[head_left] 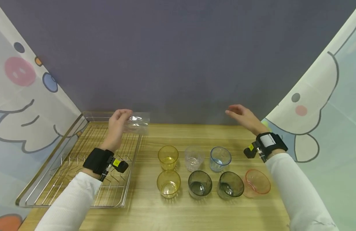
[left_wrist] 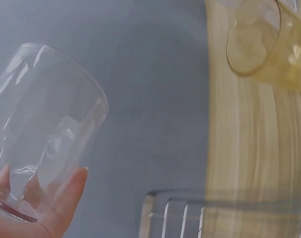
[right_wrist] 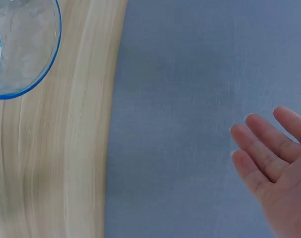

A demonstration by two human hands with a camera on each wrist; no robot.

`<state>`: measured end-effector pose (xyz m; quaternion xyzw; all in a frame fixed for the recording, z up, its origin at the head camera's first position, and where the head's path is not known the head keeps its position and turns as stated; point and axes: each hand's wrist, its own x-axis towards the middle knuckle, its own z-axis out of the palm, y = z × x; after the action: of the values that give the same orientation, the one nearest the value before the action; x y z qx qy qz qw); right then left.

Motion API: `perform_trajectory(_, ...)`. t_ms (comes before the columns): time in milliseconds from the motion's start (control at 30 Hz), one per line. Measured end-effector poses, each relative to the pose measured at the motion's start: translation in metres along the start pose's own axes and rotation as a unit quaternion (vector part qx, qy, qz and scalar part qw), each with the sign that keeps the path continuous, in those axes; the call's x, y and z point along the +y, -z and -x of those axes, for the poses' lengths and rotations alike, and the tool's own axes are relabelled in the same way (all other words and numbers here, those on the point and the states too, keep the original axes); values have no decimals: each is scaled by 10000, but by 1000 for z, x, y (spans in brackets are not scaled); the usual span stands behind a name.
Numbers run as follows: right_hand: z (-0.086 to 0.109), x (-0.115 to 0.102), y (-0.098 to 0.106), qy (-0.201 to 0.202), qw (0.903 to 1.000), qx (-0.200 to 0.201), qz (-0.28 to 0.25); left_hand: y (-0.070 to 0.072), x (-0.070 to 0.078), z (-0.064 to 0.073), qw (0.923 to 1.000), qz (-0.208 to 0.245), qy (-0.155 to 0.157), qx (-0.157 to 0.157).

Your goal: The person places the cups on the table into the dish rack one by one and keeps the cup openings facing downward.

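My left hand (head_left: 117,123) grips a clear glass (head_left: 138,123) near its base, above the back of the wire rack (head_left: 101,136). In the left wrist view the glass (left_wrist: 51,119) is tipped on its side, mouth pointing away from the palm, with fingers (left_wrist: 66,203) wrapped around the bottom. Over the back edge of the table, on the right, my right hand (head_left: 242,116) is raised with nothing in it. Its fingers (right_wrist: 264,148) are spread and relaxed in the right wrist view. The nearest cup to it is the blue-rimmed glass (head_left: 220,158).
Two yellow glasses (head_left: 168,157), a clear cup (head_left: 194,158), two dark grey glasses (head_left: 200,184) and a red-rimmed cup (head_left: 257,182) stand in two rows on the wooden table (head_left: 178,215). A grey panel (head_left: 178,64) rises behind, with printed panels (head_left: 319,106) at the sides.
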<state>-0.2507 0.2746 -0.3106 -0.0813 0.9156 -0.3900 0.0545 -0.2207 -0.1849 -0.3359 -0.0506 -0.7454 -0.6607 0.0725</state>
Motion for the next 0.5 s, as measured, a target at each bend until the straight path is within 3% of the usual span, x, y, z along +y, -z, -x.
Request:
perform_trajectory(167,-1,-7,-6,64,9997,-174,131,12,5,8,9971,-628,-390,-165)
perform_trajectory(300,-3,-13,-12,174,9989,-309,300,19,8,19,9885,-1330,-657,-278)
perform_trajectory(433,-4,-18,-21,284,9972,-526,454,25,11,30,9723,-2093,-890,-541)
perform_trajectory(500,-5,-21,-26,310,9962,-619,530,29,12,37,9585,-2563,-1026,-705)
